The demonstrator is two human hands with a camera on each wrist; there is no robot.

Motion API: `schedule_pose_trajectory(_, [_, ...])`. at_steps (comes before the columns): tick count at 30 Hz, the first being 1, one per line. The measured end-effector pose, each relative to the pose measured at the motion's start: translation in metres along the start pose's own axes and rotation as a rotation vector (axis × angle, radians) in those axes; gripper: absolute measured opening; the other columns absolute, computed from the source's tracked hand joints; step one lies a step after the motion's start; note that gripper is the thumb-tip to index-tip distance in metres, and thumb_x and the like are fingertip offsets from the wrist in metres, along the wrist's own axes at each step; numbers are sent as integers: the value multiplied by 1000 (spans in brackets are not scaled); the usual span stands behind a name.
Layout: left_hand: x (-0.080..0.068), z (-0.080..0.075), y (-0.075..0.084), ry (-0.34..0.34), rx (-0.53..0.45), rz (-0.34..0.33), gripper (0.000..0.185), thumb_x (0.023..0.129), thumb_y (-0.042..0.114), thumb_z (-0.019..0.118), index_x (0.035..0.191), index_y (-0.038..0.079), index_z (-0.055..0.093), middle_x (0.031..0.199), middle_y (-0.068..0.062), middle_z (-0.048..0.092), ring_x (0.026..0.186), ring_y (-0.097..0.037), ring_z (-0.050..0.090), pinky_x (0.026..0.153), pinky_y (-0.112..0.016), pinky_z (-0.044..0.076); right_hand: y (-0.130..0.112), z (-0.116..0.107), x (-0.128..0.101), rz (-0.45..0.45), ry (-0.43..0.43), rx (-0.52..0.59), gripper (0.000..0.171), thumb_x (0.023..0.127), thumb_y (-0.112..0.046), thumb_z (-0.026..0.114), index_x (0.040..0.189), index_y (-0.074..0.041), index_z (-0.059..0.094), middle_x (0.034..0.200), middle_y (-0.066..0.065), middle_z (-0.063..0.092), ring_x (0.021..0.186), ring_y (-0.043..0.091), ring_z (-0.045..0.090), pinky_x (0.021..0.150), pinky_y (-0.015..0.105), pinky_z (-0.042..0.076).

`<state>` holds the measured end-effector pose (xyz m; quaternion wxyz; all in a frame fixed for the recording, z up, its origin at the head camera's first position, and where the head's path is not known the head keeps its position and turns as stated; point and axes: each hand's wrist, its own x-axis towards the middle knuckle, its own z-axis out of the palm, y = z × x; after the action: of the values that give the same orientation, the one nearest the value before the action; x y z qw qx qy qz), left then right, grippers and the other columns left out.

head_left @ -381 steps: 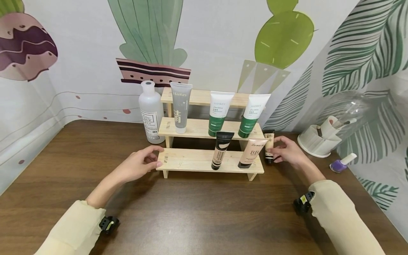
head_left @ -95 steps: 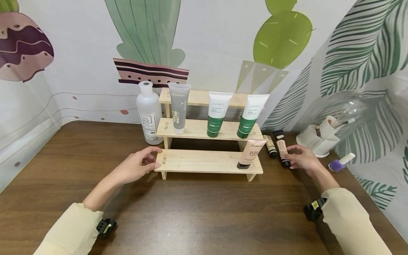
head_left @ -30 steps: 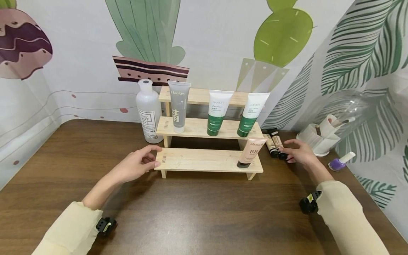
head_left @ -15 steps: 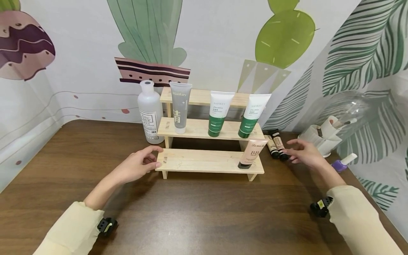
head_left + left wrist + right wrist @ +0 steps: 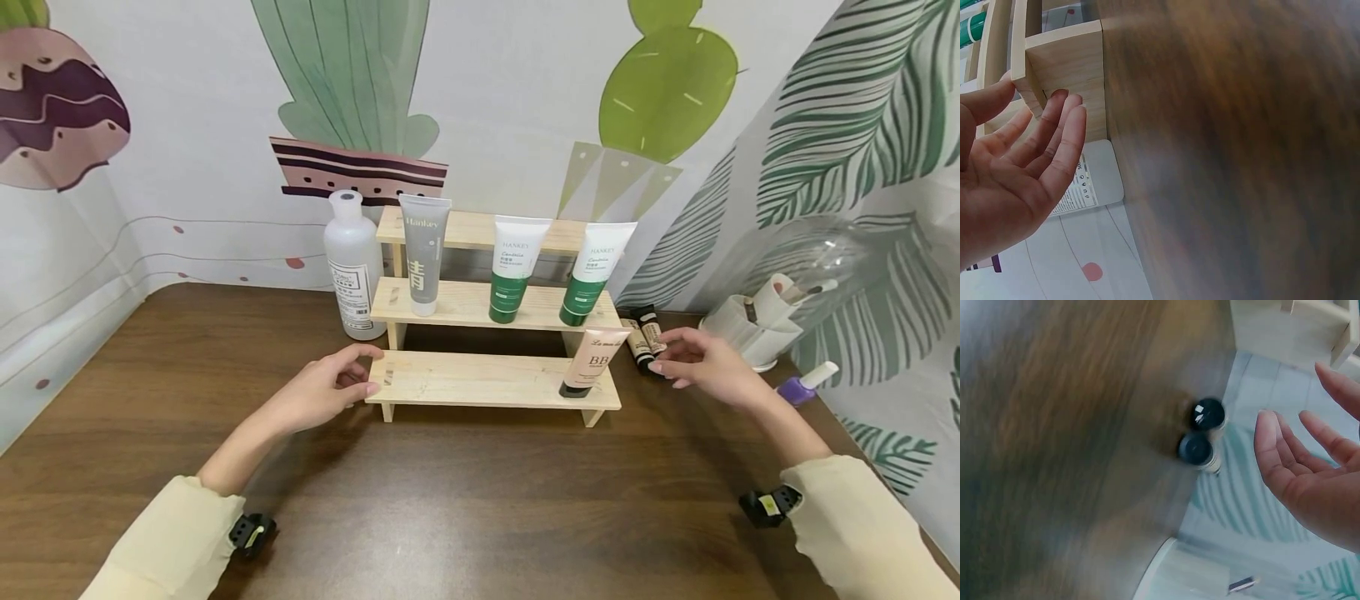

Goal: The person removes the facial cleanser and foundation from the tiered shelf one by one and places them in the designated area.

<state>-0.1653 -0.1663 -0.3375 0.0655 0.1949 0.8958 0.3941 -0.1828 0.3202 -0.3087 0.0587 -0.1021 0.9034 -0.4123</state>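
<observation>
Rack (image 5: 465, 379), wooden, three steps, is standing on the table (image 5: 480, 517) between the two grips. Left grip (image 5: 322, 390) is pinching the left end of its lowest step with thumb and forefinger; the other fingers are hanging free beside the end board.

Right grip (image 5: 712, 368) is hovering past the rack's right end, fingers loosely bent, holding nothing. Two small black-capped tubes, one (image 5: 636, 343) nearer the rack, one (image 5: 650, 327) nearer the grip, are lying side by side on the table, just left of it. Head view: thumb is overlapping the nearer cap; right wrist view: fingers are staying clear of both.

BB tube (image 5: 592, 360) is standing on the lowest step, left of the right grip and leaning a little. Beyond and left of that grip, two green-and-white tubes (image 5: 517, 267) (image 5: 596, 271) are standing on the middle step. Grey tube (image 5: 425, 258) is standing on that same step, beyond and right of the left grip. White bottle (image 5: 352, 279) is standing directly beyond the left grip.

Purple polish (image 5: 798, 389) is sitting just right of the right grip; white holder (image 5: 753, 329) is standing just beyond it.
</observation>
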Motion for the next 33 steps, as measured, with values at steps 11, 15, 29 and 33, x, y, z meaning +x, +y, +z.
schedule_pose_trajectory(11, [0,1,1,9,-1,20,35,88,11,61,120,4,48,88,-8,63,74,-16,58,63,-30,43,-26,23,-7,-139,-48,-20,35,81,-9,69,110,3,53,95,19,59,76,14,60,63,29,51])
schedule_pose_trajectory(15, [-1,1,1,11,-2,14,35,88,11,61,120,4,49,88,-8,63,74,-16,58,63,-30,43,-34,30,-10,-199,-57,-16,34,80,-6,69,109,3,55,95,19,59,76,14,59,63,27,50])
schedule_pose_trajectory(29, [0,1,0,3,-16,-18,36,88,9,60,122,6,48,89,-8,62,74,-18,56,63,-33,43,-49,60,-15,-347,-32,0,20,78,-1,70,94,0,59,88,10,61,78,11,59,65,25,47])
schedule_pose_trajectory(33, [0,1,0,3,-16,-14,36,87,9,60,121,5,48,88,-8,63,74,-18,57,63,-33,43,-50,66,-15,-322,7,16,18,77,-1,70,90,1,58,85,10,61,76,10,59,64,25,47])
